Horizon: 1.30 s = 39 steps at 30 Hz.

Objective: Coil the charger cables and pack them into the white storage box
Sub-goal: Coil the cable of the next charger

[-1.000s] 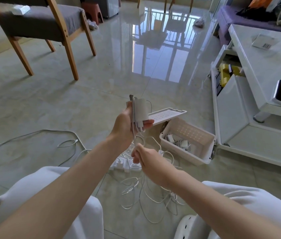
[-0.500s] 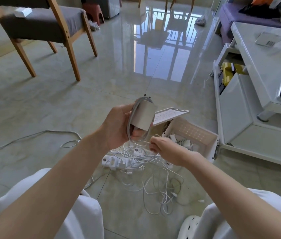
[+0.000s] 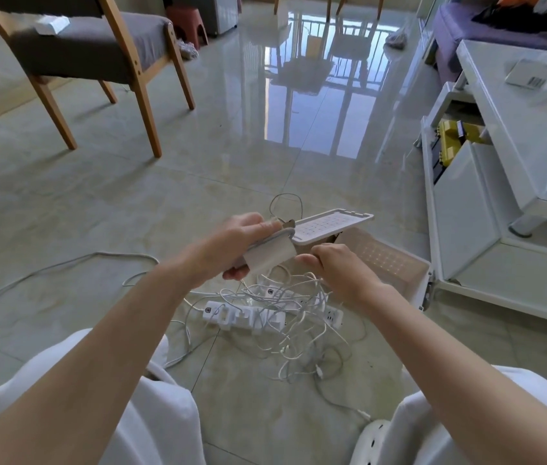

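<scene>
My left hand (image 3: 237, 241) grips a white charger block (image 3: 267, 255) with grey cable wound round it, tipped nearly flat. A loop of its cable (image 3: 285, 203) sticks up beyond the fingers. My right hand (image 3: 339, 270) is curled just right of the block and pinches the cable where it leaves it. Below both hands, a tangle of white cables (image 3: 295, 330) lies on the floor over a white power strip (image 3: 245, 315). The white storage box (image 3: 399, 263) stands on the floor right of my hands, its lid (image 3: 332, 224) propped behind it.
A low white table (image 3: 513, 105) with a yellow item on its shelf stands at the right. A wooden chair (image 3: 97, 52) stands at the far left. A long cable (image 3: 64, 266) trails left over the tiled floor. My knees fill the bottom corners.
My left hand has turned the wound charger from upright to nearly flat and lowered it. My right hand rose from the cable pile to the charger's side.
</scene>
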Available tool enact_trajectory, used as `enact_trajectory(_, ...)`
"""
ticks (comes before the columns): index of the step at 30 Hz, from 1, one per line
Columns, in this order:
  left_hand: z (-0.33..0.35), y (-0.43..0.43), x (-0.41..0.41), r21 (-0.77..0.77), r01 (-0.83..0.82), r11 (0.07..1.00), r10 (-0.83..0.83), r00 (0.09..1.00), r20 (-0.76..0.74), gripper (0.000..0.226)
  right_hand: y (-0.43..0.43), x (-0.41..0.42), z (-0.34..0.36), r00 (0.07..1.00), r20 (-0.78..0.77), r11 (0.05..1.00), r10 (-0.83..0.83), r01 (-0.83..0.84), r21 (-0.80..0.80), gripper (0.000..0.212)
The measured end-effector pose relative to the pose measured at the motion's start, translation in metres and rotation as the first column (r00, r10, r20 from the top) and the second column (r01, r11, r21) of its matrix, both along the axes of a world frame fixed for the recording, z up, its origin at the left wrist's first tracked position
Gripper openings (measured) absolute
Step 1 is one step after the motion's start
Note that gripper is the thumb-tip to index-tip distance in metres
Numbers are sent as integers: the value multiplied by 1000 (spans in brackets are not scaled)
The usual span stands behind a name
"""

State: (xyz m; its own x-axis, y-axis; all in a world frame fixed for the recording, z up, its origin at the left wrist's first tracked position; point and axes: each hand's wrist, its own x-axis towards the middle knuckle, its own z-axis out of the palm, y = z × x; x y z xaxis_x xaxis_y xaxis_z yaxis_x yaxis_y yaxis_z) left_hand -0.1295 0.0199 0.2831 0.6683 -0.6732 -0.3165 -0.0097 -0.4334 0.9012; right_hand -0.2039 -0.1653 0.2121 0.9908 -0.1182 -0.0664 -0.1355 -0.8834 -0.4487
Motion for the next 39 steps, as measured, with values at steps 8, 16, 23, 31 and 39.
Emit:
enact_trajectory(8,-26,-3,6,436,-123,892,-146,833,533,30,22,0,20,984,170,999,-51,49,19,27)
enact_trajectory(16,-33,-18,-6,406,-231,884,-178,638,749,29,33,-3,35,969,12,841,-245,206,501,34)
enact_trajectory(23,-35,-28,-11,442,-262,858,-198,626,755,34,33,-12,41,923,60,737,-380,263,623,25)
enact_trajectory(31,-42,-31,-8,98,-301,948,202,813,547,23,54,-26,26,990,65,864,-123,74,498,7)
enact_trajectory(39,-39,-44,-15,-343,-437,832,517,834,192,30,60,-32,11,989,145,790,-35,-61,609,26)
